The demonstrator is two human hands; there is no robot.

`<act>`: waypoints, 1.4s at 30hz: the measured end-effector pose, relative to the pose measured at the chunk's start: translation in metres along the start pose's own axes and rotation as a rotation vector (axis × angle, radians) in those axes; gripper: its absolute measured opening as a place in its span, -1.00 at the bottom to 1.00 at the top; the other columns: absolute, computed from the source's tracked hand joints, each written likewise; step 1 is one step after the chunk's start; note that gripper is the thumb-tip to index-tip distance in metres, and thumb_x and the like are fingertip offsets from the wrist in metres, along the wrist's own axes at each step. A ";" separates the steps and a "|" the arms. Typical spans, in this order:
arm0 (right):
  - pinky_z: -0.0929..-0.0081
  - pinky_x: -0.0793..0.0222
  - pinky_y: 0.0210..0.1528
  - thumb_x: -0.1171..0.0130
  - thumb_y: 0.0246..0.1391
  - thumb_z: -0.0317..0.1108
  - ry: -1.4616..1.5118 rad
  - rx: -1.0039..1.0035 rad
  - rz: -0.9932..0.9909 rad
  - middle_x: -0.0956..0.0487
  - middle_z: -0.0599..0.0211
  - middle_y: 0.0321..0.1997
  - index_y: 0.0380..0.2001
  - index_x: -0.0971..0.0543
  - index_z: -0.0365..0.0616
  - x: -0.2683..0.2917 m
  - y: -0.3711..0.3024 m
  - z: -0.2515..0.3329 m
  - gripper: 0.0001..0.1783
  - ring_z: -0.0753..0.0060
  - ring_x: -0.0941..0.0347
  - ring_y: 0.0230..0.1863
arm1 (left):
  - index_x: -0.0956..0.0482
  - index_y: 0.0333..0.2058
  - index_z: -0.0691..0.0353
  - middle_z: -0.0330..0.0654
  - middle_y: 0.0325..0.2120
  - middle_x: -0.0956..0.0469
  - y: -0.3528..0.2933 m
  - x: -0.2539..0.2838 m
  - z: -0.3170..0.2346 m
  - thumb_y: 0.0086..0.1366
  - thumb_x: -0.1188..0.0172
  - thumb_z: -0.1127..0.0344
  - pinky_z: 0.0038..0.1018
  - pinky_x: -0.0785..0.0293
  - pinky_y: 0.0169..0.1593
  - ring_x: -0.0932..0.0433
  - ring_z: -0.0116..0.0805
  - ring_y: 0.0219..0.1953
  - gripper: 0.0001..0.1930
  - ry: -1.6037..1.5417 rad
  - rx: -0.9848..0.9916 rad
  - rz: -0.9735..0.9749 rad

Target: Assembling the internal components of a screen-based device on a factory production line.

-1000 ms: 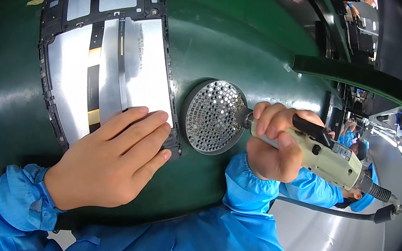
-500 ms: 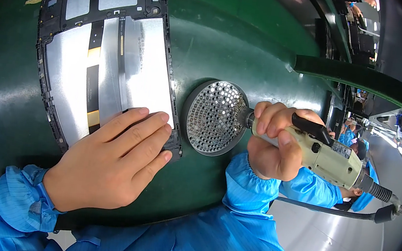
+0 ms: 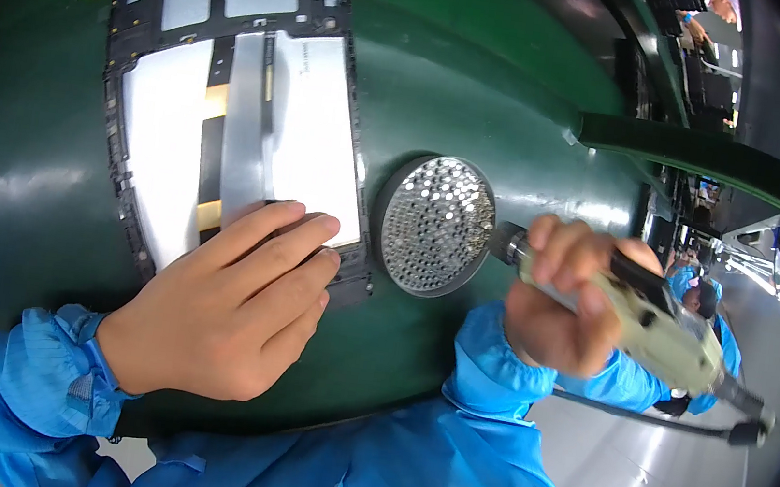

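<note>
An opened tablet (image 3: 317, 127) lies on the green work surface, its inside facing up. It shows two silvery battery packs, a dark upper frame and a ribbon cable down the middle. My left hand (image 3: 231, 307) rests flat across its lower part, fingers stretched out and covering the lower edge. My right hand (image 3: 566, 299) is wrapped round a pale electric screwdriver (image 3: 675, 342) with a black lever, held nearly level and blurred by motion. The screwdriver's tip end points at a round grey dish (image 3: 384, 233) with a plate full of small holes and shiny screws.
The dish stands just right of the tablet on the green table (image 3: 487, 90). A green bar (image 3: 703, 155) crosses the right side. A black cable (image 3: 632, 412) runs below the screwdriver. A co-worker in a blue sleeve (image 3: 732, 354) is at the far right.
The screwdriver in my right hand has drawn back to the right from the dish. The tablet, dish and left hand all sit slightly farther right in the picture. My left hand keeps its place on the tablet.
</note>
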State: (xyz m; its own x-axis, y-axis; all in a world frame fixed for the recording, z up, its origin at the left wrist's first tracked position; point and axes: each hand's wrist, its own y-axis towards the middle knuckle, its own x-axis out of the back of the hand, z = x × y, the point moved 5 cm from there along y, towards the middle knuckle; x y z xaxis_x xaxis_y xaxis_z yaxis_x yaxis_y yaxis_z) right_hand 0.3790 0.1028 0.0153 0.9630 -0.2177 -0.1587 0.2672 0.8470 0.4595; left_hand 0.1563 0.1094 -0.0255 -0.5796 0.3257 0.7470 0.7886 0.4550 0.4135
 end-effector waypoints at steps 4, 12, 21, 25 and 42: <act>0.32 -0.14 -0.39 -0.01 -0.05 -0.31 -0.046 0.011 0.315 -0.32 0.40 -0.61 0.06 -0.35 -0.11 -0.032 -0.006 0.029 -0.48 0.48 -0.26 -0.56 | -0.59 -0.46 0.44 0.05 -0.27 -0.54 -0.008 0.001 0.001 -0.05 -0.26 0.51 -0.04 -0.43 0.08 -0.52 0.03 -0.06 -0.87 0.007 -0.003 -0.014; 0.41 -0.32 -0.55 -0.11 -0.02 -0.42 -0.016 -0.062 0.395 -0.38 0.42 -0.66 -0.08 -0.28 -0.07 -0.090 -0.041 0.018 -0.60 0.44 -0.34 -0.67 | -0.61 -0.48 0.37 0.01 -0.29 -0.54 -0.013 0.001 0.004 -0.05 -0.29 0.46 -0.10 -0.45 0.04 -0.51 -0.03 -0.09 -0.88 -0.061 0.005 -0.072; 0.40 -0.32 -0.55 -0.10 -0.03 -0.45 0.005 -0.092 0.427 -0.38 0.40 -0.65 -0.10 -0.28 -0.09 -0.101 -0.041 0.014 -0.61 0.44 -0.34 -0.68 | -0.61 -0.51 0.34 -0.05 -0.31 -0.54 -0.014 0.006 0.005 -0.10 -0.24 0.44 -0.13 -0.41 0.07 -0.50 -0.07 -0.08 -0.87 -0.052 0.004 -0.059; 0.37 -0.32 -0.55 -0.11 -0.03 -0.46 0.006 -0.120 0.390 -0.38 0.38 -0.64 -0.13 -0.29 -0.11 -0.102 -0.043 0.011 -0.64 0.43 -0.34 -0.68 | -0.61 -0.52 0.34 -0.06 -0.32 -0.54 -0.015 0.006 0.005 -0.09 -0.23 0.44 -0.14 -0.40 0.08 -0.49 -0.08 -0.08 -0.88 -0.056 0.000 -0.063; 0.32 -0.29 -0.53 -0.10 -0.10 -0.44 0.090 -0.126 0.408 -0.37 0.35 -0.64 -0.11 -0.29 -0.13 -0.091 -0.041 0.008 -0.58 0.40 -0.31 -0.68 | -0.60 -0.47 0.33 -0.07 -0.31 -0.50 -0.016 0.004 0.009 -0.04 -0.25 0.45 -0.17 -0.40 0.05 -0.47 -0.09 -0.08 -0.89 -0.124 0.040 -0.094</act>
State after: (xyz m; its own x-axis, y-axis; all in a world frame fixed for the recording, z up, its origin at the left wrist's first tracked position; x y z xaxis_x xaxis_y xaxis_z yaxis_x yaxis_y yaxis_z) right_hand 0.2804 0.0839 0.0175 0.9806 0.1851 -0.0641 -0.1460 0.9089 0.3907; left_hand 0.1397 0.1111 -0.0338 -0.6736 0.3790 0.6345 0.7222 0.5201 0.4560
